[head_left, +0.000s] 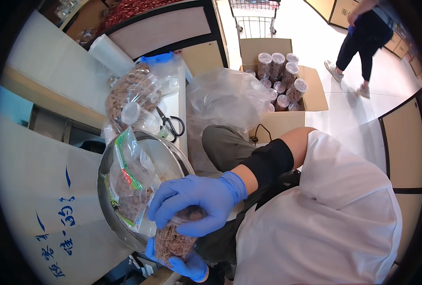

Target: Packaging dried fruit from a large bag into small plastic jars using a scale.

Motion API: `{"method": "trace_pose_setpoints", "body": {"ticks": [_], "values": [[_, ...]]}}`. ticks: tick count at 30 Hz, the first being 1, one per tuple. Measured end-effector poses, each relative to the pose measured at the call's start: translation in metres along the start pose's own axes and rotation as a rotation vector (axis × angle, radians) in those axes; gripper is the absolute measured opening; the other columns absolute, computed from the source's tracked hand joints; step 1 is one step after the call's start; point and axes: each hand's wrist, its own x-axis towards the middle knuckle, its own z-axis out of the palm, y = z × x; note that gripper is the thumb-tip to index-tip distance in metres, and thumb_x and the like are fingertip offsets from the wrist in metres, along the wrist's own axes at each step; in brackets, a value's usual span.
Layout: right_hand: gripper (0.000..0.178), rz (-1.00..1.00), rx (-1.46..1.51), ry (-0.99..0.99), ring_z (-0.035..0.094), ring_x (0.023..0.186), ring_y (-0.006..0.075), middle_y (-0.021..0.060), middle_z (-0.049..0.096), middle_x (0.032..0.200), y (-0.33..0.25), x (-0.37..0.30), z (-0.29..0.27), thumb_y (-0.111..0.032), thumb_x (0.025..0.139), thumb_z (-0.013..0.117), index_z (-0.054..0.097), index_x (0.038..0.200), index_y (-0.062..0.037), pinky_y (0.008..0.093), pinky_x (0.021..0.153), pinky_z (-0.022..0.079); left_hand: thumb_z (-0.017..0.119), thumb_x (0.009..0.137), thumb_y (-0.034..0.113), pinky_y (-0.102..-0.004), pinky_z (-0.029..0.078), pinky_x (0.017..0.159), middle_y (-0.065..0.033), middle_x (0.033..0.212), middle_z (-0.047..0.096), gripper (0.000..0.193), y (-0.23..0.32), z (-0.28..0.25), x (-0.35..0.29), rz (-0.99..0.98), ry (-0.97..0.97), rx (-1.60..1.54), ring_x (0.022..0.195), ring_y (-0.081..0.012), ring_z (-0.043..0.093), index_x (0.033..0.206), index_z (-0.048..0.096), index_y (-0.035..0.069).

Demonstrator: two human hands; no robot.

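A clear plastic jar [172,243] packed with brown, shredded-looking dried food is tilted between my blue-gloved hands. My left hand [188,266] wraps round its lower part from below. Over its top, my right hand [199,202] curls its fingers round the rim; whether a lid is on there is hidden. Beside the hands is a wide metal basin [107,209]. In it lies a clear plastic bag [134,175] with green and red print, holding brown pieces. Just past the basin is another clear jar [147,121] with a round translucent top.
A bag of brown sticks [137,92], black-handled scissors [173,127] and a plastic roll [110,54] occupy the side counter. Beyond my knee, a cardboard box [315,90] holds several lidded jars, next to a large clear plastic bag [230,95]. Another person [365,42] and a cart [254,21] are farther off.
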Motion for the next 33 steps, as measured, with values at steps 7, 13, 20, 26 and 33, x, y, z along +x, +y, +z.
{"method": "trace_pose_setpoints", "body": {"ticks": [7,13,20,26,33], "values": [[0.032,0.092,-0.016,0.143,0.059,0.109,0.0295,0.0160,0.060,0.118,-0.021,-0.017,-0.025,-0.022,0.089,0.066,0.063,0.113,-0.0004,0.0370,0.095,0.048,0.054,0.083,0.057,-0.0446,0.047,0.089,-0.0222,0.121,0.050,0.075,-0.012,0.032,0.005,0.193,0.059,0.180,0.105,-0.0299,0.055,0.124,0.040,-0.004],[0.043,0.616,-0.110,0.162,0.059,0.109,0.0208,0.0133,0.062,0.116,-0.053,-0.061,-0.089,-0.033,0.089,0.068,0.059,0.118,-0.0023,0.0347,0.096,0.047,0.085,0.063,0.054,-0.0461,0.046,0.092,-0.0221,0.133,0.047,0.102,-0.033,0.046,-0.001,0.253,-0.402,0.485,0.118,-0.0341,0.050,0.136,0.038,0.001],[0.036,0.434,-0.896,0.907,0.061,0.102,0.0170,0.0083,0.064,0.111,-0.091,-0.126,-0.233,-0.027,0.089,0.070,0.062,0.116,-0.0050,0.0310,0.095,0.047,0.073,0.084,0.042,-0.0372,0.042,0.092,-0.0154,0.146,0.042,0.082,-0.032,0.054,0.011,0.193,-0.501,0.506,0.120,-0.0276,0.052,0.143,0.035,0.000],[0.046,0.600,-1.528,0.899,0.063,0.101,0.0264,0.0134,0.063,0.110,-0.081,-0.193,-0.347,-0.037,0.086,0.070,0.060,0.117,-0.0046,0.0348,0.089,0.049,0.065,0.090,0.030,-0.0382,0.043,0.090,-0.0155,0.136,0.049,0.062,-0.035,0.034,0.028,0.198,-0.346,0.642,0.115,-0.0276,0.053,0.139,0.042,-0.002],[0.045,1.167,-1.559,0.504,0.062,0.100,0.0366,0.0180,0.059,0.109,-0.020,-0.252,-0.351,-0.042,0.083,0.066,0.060,0.114,-0.0099,0.0443,0.086,0.051,0.062,0.092,0.021,-0.0379,0.046,0.088,-0.0167,0.134,0.052,0.047,-0.050,0.020,0.031,0.220,-0.421,0.911,0.117,-0.0292,0.052,0.132,0.050,-0.001]]}}
